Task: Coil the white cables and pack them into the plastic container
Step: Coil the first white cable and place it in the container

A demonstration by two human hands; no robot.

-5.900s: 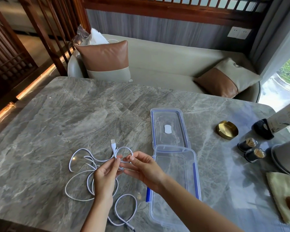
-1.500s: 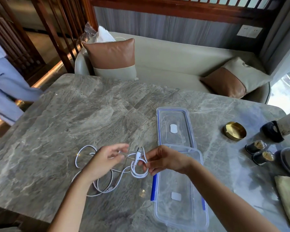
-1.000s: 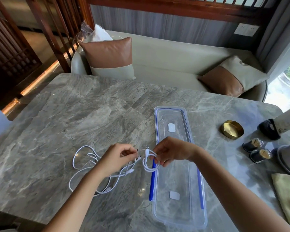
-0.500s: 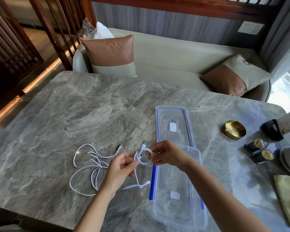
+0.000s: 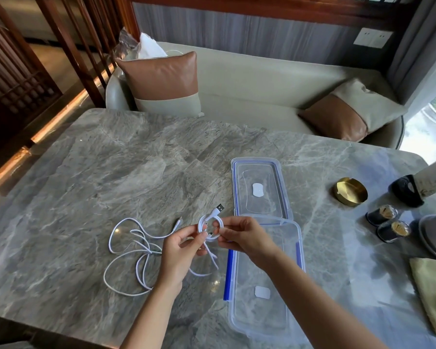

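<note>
A small coil of white cable (image 5: 210, 227) hangs above the marble table between my two hands, its USB plug sticking up. My right hand (image 5: 239, 236) pinches the coil's right side. My left hand (image 5: 180, 250) pinches its left side, and a short loose tail drops below. A second white cable (image 5: 131, 255) lies in loose loops on the table left of my left hand. The clear plastic container (image 5: 291, 293) with blue clips stands open below my right forearm. Its clear lid (image 5: 259, 188) lies flat just beyond it.
A brass dish (image 5: 350, 191), two small dark jars (image 5: 388, 222), a black holder (image 5: 407, 190) and a yellow cloth (image 5: 431, 288) sit along the table's right side. A sofa with cushions (image 5: 161, 81) stands behind the table.
Over the earlier frames one cable went from long loose loops to a small tight coil held between both hands. In the last half second the hanging tail has grown shorter.
</note>
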